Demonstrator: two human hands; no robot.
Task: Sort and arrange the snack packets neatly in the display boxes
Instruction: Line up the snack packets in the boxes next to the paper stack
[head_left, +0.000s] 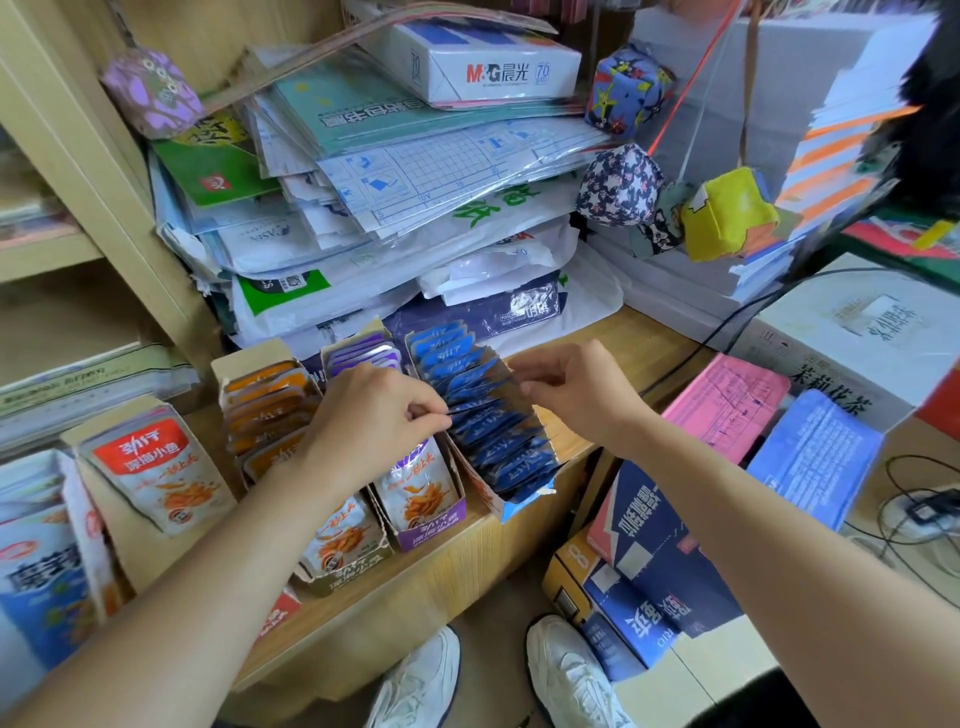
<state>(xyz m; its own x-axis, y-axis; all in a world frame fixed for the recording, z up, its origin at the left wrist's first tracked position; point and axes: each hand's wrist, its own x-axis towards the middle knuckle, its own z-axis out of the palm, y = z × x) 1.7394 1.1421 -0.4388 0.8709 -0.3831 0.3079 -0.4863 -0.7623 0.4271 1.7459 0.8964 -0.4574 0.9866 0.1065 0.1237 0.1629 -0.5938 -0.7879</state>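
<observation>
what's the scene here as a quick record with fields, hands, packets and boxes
left hand: pinches a top in the row of blue foil snack packets
right hand: pinches the same row's right edge, farther back
row: stands overlapped in the blue cardboard display box
neighbours: purple cardboard display box beside it, orange snack packets farther left
surface: pale wooden counter

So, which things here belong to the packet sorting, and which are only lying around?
Belong: blue packets in their display box; purple box; orange box; left hand and right hand, both pinching blue packets.
Lying around: paper stack; fabric cubes; pink package; black cable.
</observation>
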